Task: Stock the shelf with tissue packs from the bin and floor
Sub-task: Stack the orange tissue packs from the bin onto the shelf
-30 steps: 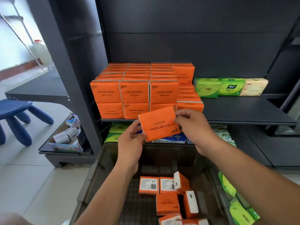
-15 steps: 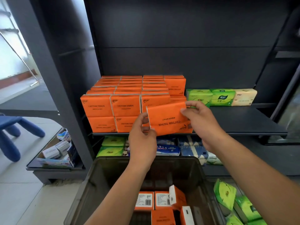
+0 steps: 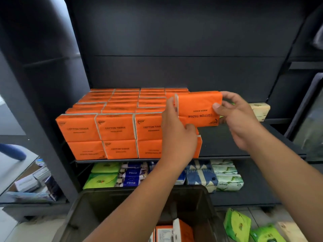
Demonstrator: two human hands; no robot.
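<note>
Grey plastic bin (image 3: 90,203), nearest: orange boxed packs (image 3: 166,233) inside, green soft packs (image 3: 237,224) on the floor beside it. Mid: I have my left hand (image 3: 176,137) pinching the left end and my right hand (image 3: 239,119) curled round the right end of one orange cotton-tissue pack (image 3: 197,105), print inverted, held just beside the orange stack (image 3: 115,126) on the dark metal shelf (image 3: 244,142). Step: placing. Next, likely: lower it squarely onto the stack's right column.
</note>
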